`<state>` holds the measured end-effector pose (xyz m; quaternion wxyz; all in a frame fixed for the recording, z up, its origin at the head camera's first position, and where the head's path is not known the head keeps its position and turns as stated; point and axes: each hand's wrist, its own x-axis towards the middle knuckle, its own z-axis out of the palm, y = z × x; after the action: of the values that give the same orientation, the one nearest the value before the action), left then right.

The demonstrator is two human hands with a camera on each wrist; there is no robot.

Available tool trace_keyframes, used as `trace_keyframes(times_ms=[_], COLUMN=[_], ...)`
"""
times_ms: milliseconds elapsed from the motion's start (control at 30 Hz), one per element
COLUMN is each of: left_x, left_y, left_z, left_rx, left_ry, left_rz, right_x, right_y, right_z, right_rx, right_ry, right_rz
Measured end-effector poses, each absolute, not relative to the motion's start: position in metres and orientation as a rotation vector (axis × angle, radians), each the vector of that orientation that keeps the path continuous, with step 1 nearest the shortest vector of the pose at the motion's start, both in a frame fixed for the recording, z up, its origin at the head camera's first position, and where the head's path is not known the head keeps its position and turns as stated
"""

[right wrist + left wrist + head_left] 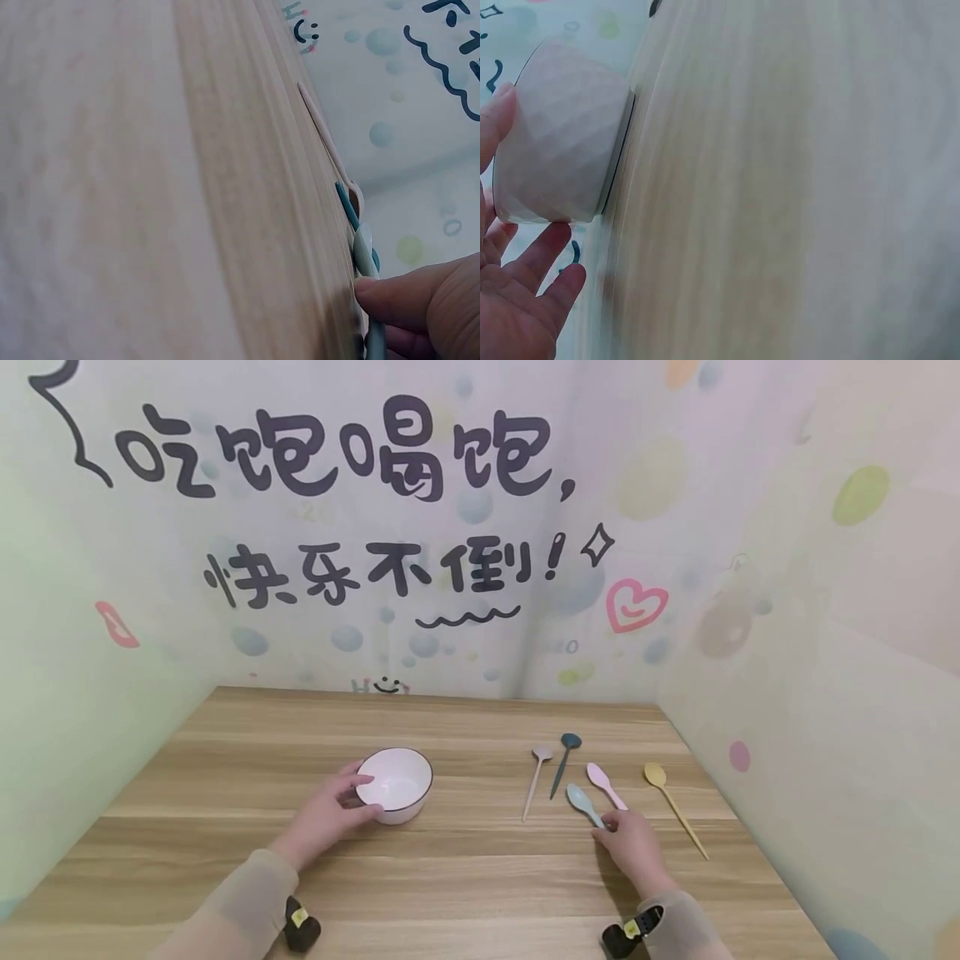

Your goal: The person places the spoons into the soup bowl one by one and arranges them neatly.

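A white bowl (396, 783) with a dark rim stands on the table. My left hand (333, 814) holds it at its left side, thumb at the near side and a fingertip over the rim. In the left wrist view the bowl's faceted outer wall (566, 135) shows between thumb and fingers of the left hand (521, 300). My right hand (633, 847) pinches the handle of a light blue spoon (583, 802). In the right wrist view the thumb of the right hand (435, 307) lies on that spoon (363, 247). A pink spoon (603, 783) lies just beyond the right hand.
A yellow long-handled spoon (670, 793) lies right of the right hand. Left of the blue spoon lie a beige long-handled spoon (536, 772) and a dark teal one (566, 760). Printed curtains (480, 652) stand behind and beside the wooden table (465, 893).
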<state>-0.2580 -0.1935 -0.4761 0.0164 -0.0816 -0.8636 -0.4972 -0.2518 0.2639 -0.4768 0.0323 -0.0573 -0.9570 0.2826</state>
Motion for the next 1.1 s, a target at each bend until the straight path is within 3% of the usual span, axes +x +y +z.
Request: trace_keyframes(times_ms=[500, 1100], left_x=[-0.25, -0.249], left_y=[-0.161, -0.119], left_z=[-0.475, -0.475], left_rx=[-0.397, -0.534], left_ry=[-2.658, -2.642], left_rz=[-1.602, -1.659], right_x=[-0.25, -0.246], right_y=[0.262, 0.236], right_z=[-0.473, -0.439], right_rx=[-0.217, 0.012], right_ry=[-2.947, -2.898], right_rz=[0.949, 0.822])
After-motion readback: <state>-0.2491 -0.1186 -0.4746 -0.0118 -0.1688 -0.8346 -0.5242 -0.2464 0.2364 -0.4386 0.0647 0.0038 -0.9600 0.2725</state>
